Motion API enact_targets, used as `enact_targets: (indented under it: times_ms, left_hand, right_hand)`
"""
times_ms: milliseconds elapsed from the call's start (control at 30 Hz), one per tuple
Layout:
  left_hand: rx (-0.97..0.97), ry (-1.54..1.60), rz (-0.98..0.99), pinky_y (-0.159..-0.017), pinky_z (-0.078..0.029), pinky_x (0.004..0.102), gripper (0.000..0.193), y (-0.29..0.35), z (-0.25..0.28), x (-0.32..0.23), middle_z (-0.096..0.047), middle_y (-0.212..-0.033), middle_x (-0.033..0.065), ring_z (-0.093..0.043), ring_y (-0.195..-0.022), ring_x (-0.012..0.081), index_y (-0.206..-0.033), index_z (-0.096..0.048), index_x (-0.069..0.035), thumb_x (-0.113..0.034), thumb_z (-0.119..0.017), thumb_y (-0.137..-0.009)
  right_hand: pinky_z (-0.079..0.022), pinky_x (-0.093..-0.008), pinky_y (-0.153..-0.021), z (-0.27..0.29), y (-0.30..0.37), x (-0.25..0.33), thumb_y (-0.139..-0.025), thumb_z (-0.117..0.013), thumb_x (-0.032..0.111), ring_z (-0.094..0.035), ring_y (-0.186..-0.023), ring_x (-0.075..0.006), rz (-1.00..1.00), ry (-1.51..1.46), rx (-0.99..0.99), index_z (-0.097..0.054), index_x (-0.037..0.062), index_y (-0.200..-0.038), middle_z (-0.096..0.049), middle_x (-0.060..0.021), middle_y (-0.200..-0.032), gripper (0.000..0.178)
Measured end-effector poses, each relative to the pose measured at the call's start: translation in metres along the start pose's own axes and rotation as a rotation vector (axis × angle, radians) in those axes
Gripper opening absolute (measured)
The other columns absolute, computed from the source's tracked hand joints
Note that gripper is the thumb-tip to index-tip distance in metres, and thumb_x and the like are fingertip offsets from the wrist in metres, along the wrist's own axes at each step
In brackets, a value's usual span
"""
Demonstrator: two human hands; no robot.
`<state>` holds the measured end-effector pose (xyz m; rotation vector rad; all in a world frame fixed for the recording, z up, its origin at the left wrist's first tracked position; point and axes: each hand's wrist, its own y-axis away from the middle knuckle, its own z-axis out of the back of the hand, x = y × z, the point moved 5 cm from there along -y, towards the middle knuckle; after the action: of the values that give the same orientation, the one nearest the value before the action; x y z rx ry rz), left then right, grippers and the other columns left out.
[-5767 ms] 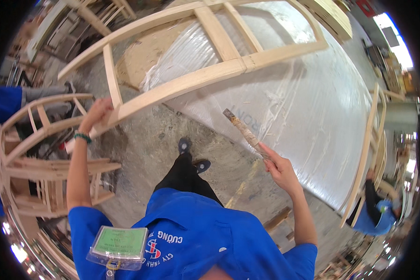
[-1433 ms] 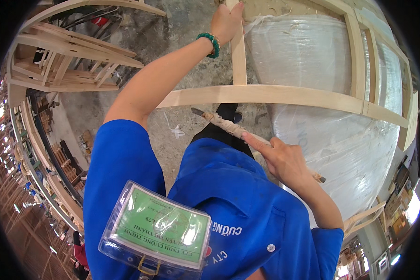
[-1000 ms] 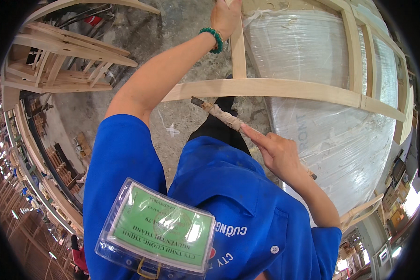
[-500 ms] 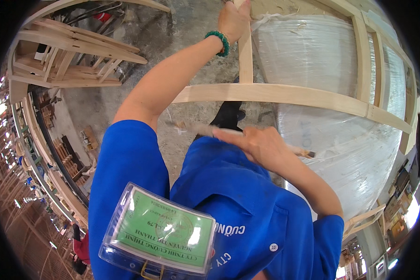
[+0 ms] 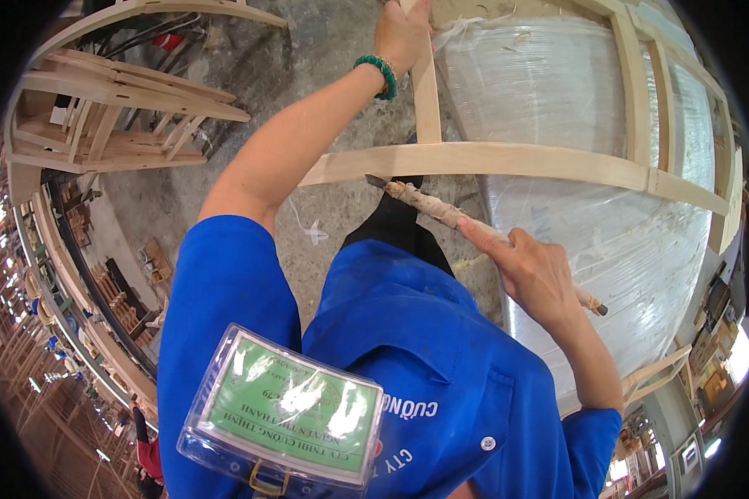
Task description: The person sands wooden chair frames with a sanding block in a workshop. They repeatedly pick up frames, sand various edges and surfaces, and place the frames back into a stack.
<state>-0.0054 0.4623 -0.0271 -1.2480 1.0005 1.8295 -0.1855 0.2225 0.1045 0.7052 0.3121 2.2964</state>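
My left hand (image 5: 401, 40), with a green beaded bracelet at the wrist, is closed around the far end of a pale wooden slat (image 5: 426, 104). This slat joins a long curved rail of a wooden frame (image 5: 508, 158). My right hand (image 5: 537, 274) grips a scraping tool (image 5: 429, 204), a thin rod wrapped in tan material with a dark flat tip. Its index finger lies along the rod. The tip is at the near edge of the rail, left of the slat; whether it touches the wood I cannot tell.
A large stack wrapped in clear plastic (image 5: 549, 91) lies under and beside the frame at right. More wooden frames (image 5: 125, 100) stand at the far left on the concrete floor (image 5: 316, 141). A person in red (image 5: 148, 457) shows at the lower left.
My right hand has moved right and slightly nearer, and the blurred tool is now sharp, its tip up by the rail. The frame and my left hand appear shifted slightly left.
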Motion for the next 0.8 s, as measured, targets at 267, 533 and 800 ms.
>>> enact_targets:
  times_ms: [267,533,800]
  left_hand:
    - [-0.005,-0.004,0.007,-0.056,-0.047,0.037,0.043,0.002,0.0,0.002,-0.061,-0.069,0.0102,-0.06,-0.061,0.0207,-0.088,-0.055,0.0,-0.043,-0.053,-0.093]
    - [-0.017,0.008,0.017,-0.053,-0.046,0.0356,0.044,0.0,-0.005,-0.001,-0.06,-0.066,0.0084,-0.058,-0.058,0.0184,-0.089,-0.054,-0.001,-0.045,-0.053,-0.092]
    - [0.092,-0.086,-0.091,-0.053,-0.051,0.0346,0.047,-0.006,-0.008,-0.008,-0.062,-0.066,0.0123,-0.063,-0.054,0.02,-0.085,-0.053,0.004,-0.043,-0.052,-0.093]
  right_hand:
    - [-0.042,-0.0373,-0.047,-0.009,-0.004,0.002,-0.081,-0.06,0.003,-0.053,-0.051,-0.0248,0.02,0.027,-0.019,-0.05,0.0361,-0.135,-0.05,-0.0077,-0.063,0.063]
    - [-0.046,-0.0384,-0.045,-0.013,-0.013,-0.007,-0.081,-0.058,0.007,-0.057,-0.051,-0.0257,0.079,-0.001,-0.014,-0.042,0.0386,-0.139,-0.053,-0.011,-0.065,0.068]
    - [-0.05,-0.0424,-0.055,-0.045,-0.073,0.041,-0.087,-0.054,0.014,-0.061,-0.061,-0.0317,0.321,-0.279,-0.006,-0.049,0.031,-0.135,-0.06,-0.0141,-0.07,0.051]
